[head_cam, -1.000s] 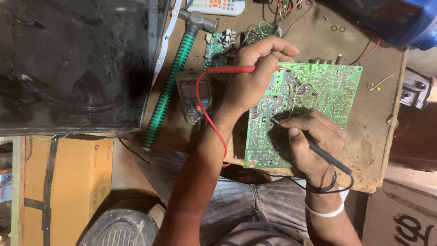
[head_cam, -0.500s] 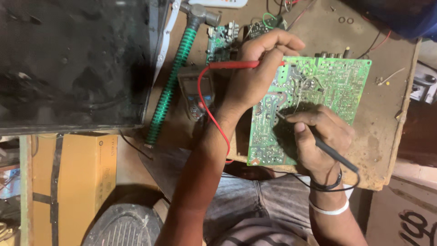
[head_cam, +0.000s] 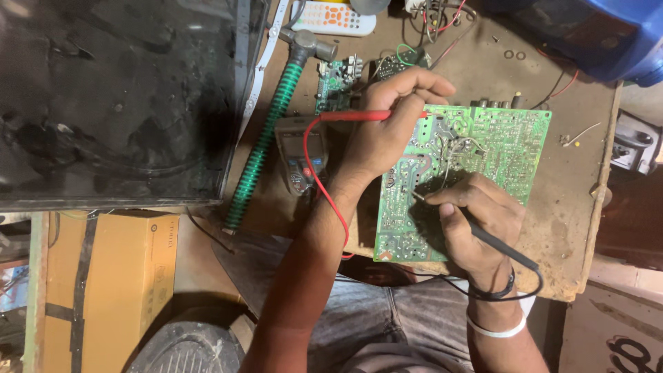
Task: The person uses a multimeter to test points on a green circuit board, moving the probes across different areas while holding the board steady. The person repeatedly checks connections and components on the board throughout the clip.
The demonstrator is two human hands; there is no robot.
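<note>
The green circuit board [head_cam: 476, 173] lies flat on the brown surface [head_cam: 573, 200]. The red probe [head_cam: 366, 116] is pinched in the closed left hand [head_cam: 380, 138]; the black probe [head_cam: 494, 238] is gripped by the right hand [head_cam: 476, 214]. Both tips should be held steady on single solder joints, without bridging neighbours.

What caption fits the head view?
Left hand holds red probe, right hand black probe, both on a green circuit board.
</note>
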